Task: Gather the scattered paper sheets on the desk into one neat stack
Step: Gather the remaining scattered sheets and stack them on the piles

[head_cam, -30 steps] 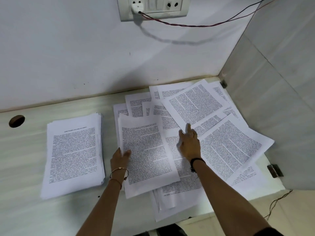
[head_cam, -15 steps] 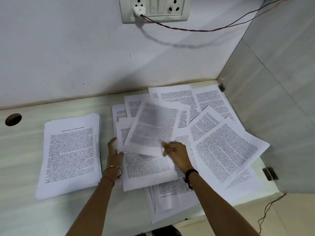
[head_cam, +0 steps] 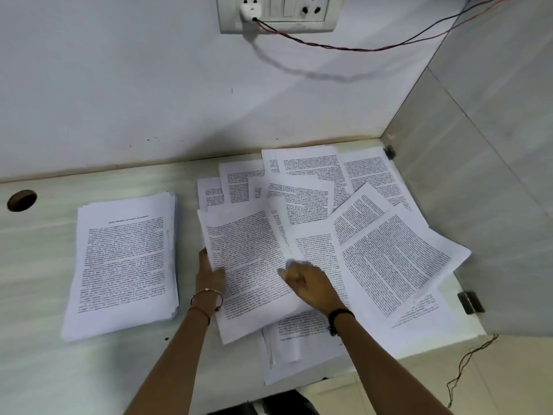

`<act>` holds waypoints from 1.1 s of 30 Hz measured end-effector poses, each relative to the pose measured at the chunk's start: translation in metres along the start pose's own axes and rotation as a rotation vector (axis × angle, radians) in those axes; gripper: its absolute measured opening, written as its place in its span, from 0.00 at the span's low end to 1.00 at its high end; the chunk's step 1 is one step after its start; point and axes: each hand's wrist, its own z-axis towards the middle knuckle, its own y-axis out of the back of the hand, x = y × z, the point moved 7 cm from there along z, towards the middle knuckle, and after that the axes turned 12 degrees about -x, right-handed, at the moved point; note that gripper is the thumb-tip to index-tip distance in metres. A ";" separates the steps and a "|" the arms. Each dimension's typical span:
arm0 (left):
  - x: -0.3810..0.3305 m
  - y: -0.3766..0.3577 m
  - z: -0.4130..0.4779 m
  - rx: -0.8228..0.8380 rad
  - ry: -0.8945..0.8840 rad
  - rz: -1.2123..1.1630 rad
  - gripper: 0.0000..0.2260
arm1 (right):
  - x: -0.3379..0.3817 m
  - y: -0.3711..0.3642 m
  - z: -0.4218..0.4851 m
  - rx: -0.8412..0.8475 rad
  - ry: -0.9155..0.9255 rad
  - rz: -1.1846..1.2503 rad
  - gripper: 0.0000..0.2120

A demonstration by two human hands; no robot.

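Note:
A thick stack of printed sheets [head_cam: 125, 262] lies on the left of the pale desk [head_cam: 42, 369]. To its right, several loose printed sheets [head_cam: 395, 259] overlap in a messy spread reaching the back right corner. A small pile of sheets [head_cam: 248, 265] sits on top near the middle. My left hand [head_cam: 209, 277] grips that pile's left edge, thumb on top. My right hand [head_cam: 308, 283] rests on the pile's right side, fingers curled and slightly blurred; whether it pinches a sheet is unclear.
A white wall with a socket panel [head_cam: 278, 13] and a plugged cable rises behind the desk. A grey partition [head_cam: 478, 205] closes the right side. A round cable hole [head_cam: 21, 200] sits at the far left. Some sheets overhang the desk's front edge [head_cam: 299, 369].
My right hand carried one sheet from the back right spread leftward and laid it on the small pile held by my left hand. The view shifted slightly.

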 end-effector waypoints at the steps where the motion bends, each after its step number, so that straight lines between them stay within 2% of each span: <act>1: 0.000 0.002 0.001 -0.014 -0.013 0.016 0.25 | -0.001 0.011 -0.001 -0.110 -0.056 -0.020 0.16; 2: 0.001 0.006 0.002 -0.023 -0.021 0.032 0.26 | -0.008 0.025 -0.004 -0.253 -0.151 -0.048 0.13; 4: 0.003 0.016 0.004 -0.038 -0.044 0.044 0.26 | -0.031 0.052 -0.015 -0.498 -0.372 -0.192 0.19; 5: 0.005 0.022 0.005 -0.048 -0.044 0.031 0.26 | -0.044 0.059 -0.021 -0.536 -0.472 -0.294 0.24; 7: 0.011 0.033 0.005 -0.070 -0.009 0.003 0.26 | -0.061 0.059 -0.030 -0.487 -0.595 -0.367 0.30; 10: 0.023 0.046 0.007 -0.066 0.019 0.006 0.29 | -0.063 0.041 -0.029 -0.357 -0.658 -0.103 0.28; 11: 0.028 0.049 0.009 -0.056 0.023 0.008 0.30 | -0.060 0.037 -0.024 -0.309 -0.650 -0.028 0.24; 13: 0.034 0.057 0.012 -0.057 0.046 0.013 0.30 | -0.058 0.037 -0.014 -0.260 -0.658 0.083 0.08; 14: 0.037 0.060 0.014 -0.068 0.054 0.019 0.30 | -0.059 0.041 -0.010 -0.274 -0.688 0.149 0.04; 16: 0.037 0.065 0.016 -0.094 0.051 0.039 0.29 | -0.063 0.054 -0.004 -0.374 -0.753 0.274 0.04; 19: 0.035 0.065 0.013 -0.111 0.031 0.086 0.27 | -0.068 0.083 0.004 -0.552 -0.737 0.387 0.06; 22: 0.031 0.061 0.010 -0.101 0.007 0.121 0.28 | -0.055 0.101 0.022 -0.557 -0.571 0.180 0.04; 25: 0.024 0.053 0.008 -0.059 -0.030 0.184 0.29 | -0.014 0.108 0.048 -0.538 -0.285 -0.292 0.11; 27: 0.023 0.050 0.009 -0.023 -0.044 0.198 0.28 | 0.026 0.105 0.063 -0.541 -0.041 -0.494 0.10; 28: 0.024 0.048 0.010 -0.006 -0.041 0.190 0.28 | 0.046 0.098 0.069 -0.517 0.097 -0.531 0.08; 30: 0.024 0.048 0.012 0.010 -0.017 0.191 0.29 | 0.081 0.075 0.077 -0.445 0.370 -0.572 0.12; 33: 0.029 0.051 0.012 0.038 0.020 0.202 0.30 | 0.127 0.039 0.077 -0.317 0.714 -0.472 0.13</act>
